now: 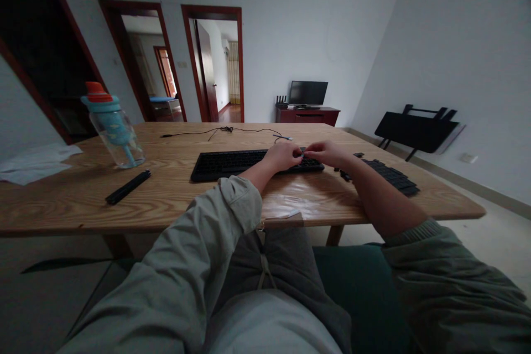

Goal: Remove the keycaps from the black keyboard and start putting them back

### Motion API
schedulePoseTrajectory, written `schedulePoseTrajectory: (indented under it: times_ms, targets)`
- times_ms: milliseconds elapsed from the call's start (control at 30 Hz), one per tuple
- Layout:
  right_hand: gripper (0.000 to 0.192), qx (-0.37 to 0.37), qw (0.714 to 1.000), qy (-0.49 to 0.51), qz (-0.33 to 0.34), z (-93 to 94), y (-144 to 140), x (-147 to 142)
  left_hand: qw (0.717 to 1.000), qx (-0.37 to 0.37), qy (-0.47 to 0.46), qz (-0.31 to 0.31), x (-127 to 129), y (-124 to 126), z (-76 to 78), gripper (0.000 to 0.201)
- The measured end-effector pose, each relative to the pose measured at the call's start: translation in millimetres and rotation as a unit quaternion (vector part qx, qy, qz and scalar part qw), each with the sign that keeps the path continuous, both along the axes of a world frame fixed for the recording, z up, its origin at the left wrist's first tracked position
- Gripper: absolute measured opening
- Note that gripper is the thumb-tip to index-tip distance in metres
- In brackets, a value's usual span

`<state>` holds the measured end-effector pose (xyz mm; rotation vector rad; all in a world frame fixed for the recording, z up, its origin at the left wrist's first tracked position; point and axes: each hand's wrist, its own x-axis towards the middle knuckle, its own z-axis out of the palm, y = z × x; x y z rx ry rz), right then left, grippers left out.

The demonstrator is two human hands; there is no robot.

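fingers [295,153] of both hands curled, meeting over the keyboard's [232,164] right end.

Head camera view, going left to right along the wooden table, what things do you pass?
White paper → water bottle → black bar → black keyboard → left hand → right hand → loose black keycaps, all on or over the wooden table.

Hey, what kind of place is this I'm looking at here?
Most likely a room in a home. Open doorways lead to other rooms, a small TV sits on a low cabinet, and a wooden table holds a keyboard and a water bottle.
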<state>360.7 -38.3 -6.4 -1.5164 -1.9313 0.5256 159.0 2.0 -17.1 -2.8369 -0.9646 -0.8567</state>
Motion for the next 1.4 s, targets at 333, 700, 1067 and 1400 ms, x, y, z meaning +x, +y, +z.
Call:
schedulePoseTrajectory:
  times_ms: [333,700,1067,1400]
  targets:
    - [0.027,0.031,0.987,-0.156,0.017,-12.7,5.7,13.3,0.997,-0.002,0.082,0.004,7.8,3.5,-12.2,0.028]
    - [0.02,0.06,0.982,-0.176,0.015,-14.4,5.1,9.4,0.993,0.052,0.11,-0.001,7.3,4.5,-16.1,0.029]
    - [0.017,0.061,0.985,-0.159,0.011,-17.6,8.0,10.6,0.991,0.062,0.116,-0.022,6.7,-4.0,-9.8,0.03]
    - [0.017,0.053,0.984,-0.17,0.004,-14.9,4.9,11.3,0.991,0.071,0.11,-0.029,6.6,-4.6,-10.6,0.028]
